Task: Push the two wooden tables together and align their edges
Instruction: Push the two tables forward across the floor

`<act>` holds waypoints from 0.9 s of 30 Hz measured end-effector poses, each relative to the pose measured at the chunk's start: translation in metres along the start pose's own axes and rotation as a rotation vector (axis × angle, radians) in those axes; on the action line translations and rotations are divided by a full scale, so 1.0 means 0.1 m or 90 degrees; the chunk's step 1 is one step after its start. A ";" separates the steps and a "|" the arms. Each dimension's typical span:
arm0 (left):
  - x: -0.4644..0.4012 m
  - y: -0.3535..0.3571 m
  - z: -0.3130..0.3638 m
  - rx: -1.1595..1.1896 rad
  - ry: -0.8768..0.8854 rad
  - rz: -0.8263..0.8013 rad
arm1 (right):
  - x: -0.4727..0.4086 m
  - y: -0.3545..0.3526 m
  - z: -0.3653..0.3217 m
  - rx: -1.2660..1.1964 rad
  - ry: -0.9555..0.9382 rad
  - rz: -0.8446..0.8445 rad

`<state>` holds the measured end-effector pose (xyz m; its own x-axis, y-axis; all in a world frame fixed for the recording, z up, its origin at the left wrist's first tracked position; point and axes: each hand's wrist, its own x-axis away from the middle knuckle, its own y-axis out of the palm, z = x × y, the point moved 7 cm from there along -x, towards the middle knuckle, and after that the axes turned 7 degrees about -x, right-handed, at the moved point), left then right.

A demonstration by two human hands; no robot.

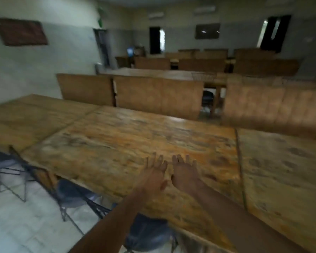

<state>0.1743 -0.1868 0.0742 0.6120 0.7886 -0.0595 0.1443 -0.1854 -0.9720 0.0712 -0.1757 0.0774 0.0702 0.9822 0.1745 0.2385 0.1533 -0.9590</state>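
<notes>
On the middle desk (pixel 135 136), left hand (pixel 154 177) and right hand (pixel 185 175) side by side, flat, fingers spread, each grip empty.

Classroom: rows of long worn brown wooden desks (pixel 144 136) w/ dark folding metal chairs (pixel 71 194) tucked beneath them.

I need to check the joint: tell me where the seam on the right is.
In the head view, the seam runs front to back, right of both hands, between the middle table and the right table.
</notes>
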 end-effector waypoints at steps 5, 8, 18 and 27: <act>0.68 -0.15 -1.61 -0.006 -0.143 0.067 | -0.43 -0.10 -1.53 -0.029 -0.162 0.049; 1.01 -0.07 -2.46 -0.027 -0.215 0.052 | -0.62 -0.01 -2.35 -0.044 -0.237 0.052; 1.59 0.62 -5.14 -0.064 -0.286 -0.055 | -2.04 0.60 -5.03 -0.120 -0.322 0.012; 2.16 0.97 -7.33 -0.029 -0.368 -0.048 | -2.84 0.94 -7.37 -0.106 -0.379 -0.011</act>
<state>0.8903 -0.4647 0.1337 0.0772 0.9900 -0.1178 0.2123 -0.1318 -0.9683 0.7872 -0.5200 0.1025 -0.4762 0.8793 -0.0106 0.3862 0.1983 -0.9008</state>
